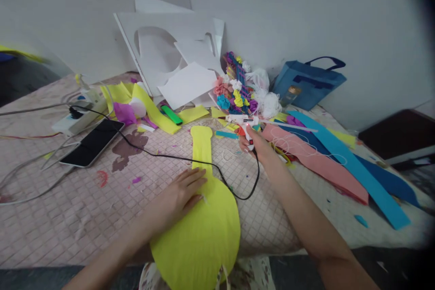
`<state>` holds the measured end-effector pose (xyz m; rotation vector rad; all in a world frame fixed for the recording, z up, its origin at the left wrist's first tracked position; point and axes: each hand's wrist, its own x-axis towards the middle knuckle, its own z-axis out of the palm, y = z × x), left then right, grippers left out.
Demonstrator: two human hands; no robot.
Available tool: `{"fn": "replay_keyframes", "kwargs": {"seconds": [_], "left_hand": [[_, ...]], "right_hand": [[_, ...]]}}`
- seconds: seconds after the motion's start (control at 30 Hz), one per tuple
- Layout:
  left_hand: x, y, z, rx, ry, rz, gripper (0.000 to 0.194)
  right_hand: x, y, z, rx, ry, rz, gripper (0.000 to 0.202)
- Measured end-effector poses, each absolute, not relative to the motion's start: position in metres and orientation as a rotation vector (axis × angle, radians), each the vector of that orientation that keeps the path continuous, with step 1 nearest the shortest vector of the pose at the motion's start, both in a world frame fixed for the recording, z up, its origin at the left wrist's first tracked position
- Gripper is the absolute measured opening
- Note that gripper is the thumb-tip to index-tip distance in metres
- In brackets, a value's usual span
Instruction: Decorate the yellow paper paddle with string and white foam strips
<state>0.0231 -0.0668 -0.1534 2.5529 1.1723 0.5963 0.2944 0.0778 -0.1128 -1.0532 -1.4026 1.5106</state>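
The right hand (pixel 255 141) has its grip closed around the handle of a white hot glue gun (pixel 245 123), whose red light glows and whose nozzle points left, with a glue stick jutting from its back toward the right. A black cord (pixel 159 156) runs from the gun's handle, loops down past the wrist and trails left across the table (pixel 68 217) to a white power strip (pixel 79 115).

The left hand (pixel 181 195) lies flat and open, fingers spread, grasping nothing, pressing down on a big yellow crepe-paper cutout (pixel 200 231) shaped like a round paddle with a long neck. The round part hangs over the near edge of the table; the neck reaches away toward the glue gun, ending just short of it.

Right of the gun lie long foam strips, pink (pixel 316 163) and blue (pixel 350 163), with thin white thread across the pink one. Behind the gun sits a heap of small paper flowers (pixel 236 93), and beyond that white cut foam boards (pixel 170 50) lean on the wall. A blue bag (pixel 307 81) stands at the right. To the left, a dark phone (pixel 92 142) lies face up near a green highlighter (pixel 171 115) and scraps of yellow paper (pixel 149 108).
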Motion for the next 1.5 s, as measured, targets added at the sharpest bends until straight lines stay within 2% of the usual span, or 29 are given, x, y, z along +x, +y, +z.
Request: {"fn": "replay_keyframes", "kwargs": {"seconds": [0.27, 0.47, 0.77, 0.97, 1.13, 1.33, 1.5], "left_hand": [[0.02, -0.006, -0.135, 2.519, 1.235, 0.796, 0.031], [0.025, 0.029, -0.13, 2.515, 1.296, 0.768, 0.03], [0.013, 0.032, -0.131, 2.021, 1.488, 0.968, 0.028], [0.021, 0.026, -0.13, 2.417, 0.959, 0.677, 0.024], [0.034, 0.027, -0.141, 2.445, 0.926, 0.622, 0.011], [0.027, 0.03, -0.126, 2.148, 1.033, 0.912, 0.013], [0.001, 0.056, -0.086, 1.706, 1.351, 1.444, 0.006]], "right_hand": [[0.3, 0.073, -0.121, -1.049, -1.282, 1.603, 0.063], [0.305, 0.073, -0.129, -0.968, -1.217, 1.642, 0.041], [0.303, 0.071, -0.129, -0.908, -1.106, 1.684, 0.034], [0.3, 0.071, -0.132, -0.918, -1.118, 1.692, 0.035], [0.302, 0.075, -0.138, -0.797, -1.035, 1.754, 0.033], [0.305, 0.076, -0.135, -0.772, -0.984, 1.757, 0.03], [0.308, 0.079, -0.136, -0.769, -0.936, 1.706, 0.032]]}}
